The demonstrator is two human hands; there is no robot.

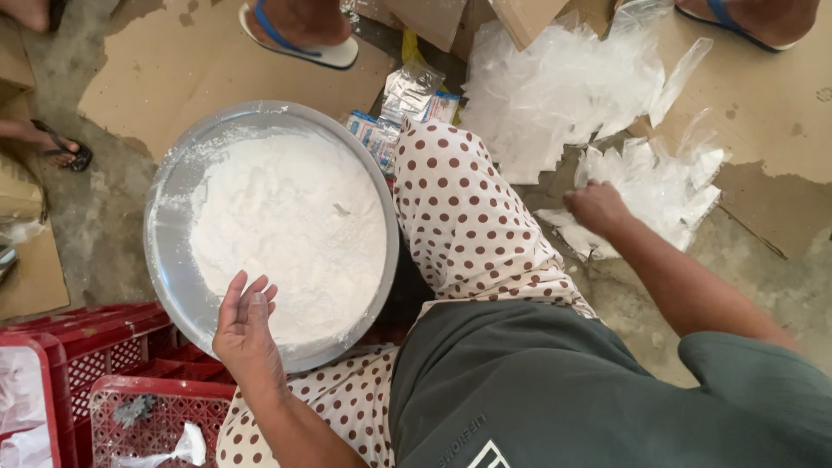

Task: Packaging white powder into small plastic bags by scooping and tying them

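1. Your dark green shirt [555, 390] and the polka-dot cream trousers [468, 217] fill the foreground, with one knee raised at the centre.
2. Your left hand [247, 325] hovers at the 6 o'clock rim of the round metal tray [169, 251] heaped with white powder [286, 230]. Its fingers are spread and relaxed, palm up, grasping nothing, touching or just above the powder's edge; I cannot tell which.
3. Your right hand [598, 208] reaches out at 2 o'clock to the loose pile of clear plastic bags [667, 186] lying on brown cardboard sheets [763, 104]. Its fingers curl down into the pile; whether they have pinched a bag I cannot tell.
4. Judged from this, you are fetching a bag to fill; next calls for separating a single bag and bringing it over the tray.
5. Red plastic crates [104, 364] sit at 8 o'clock.
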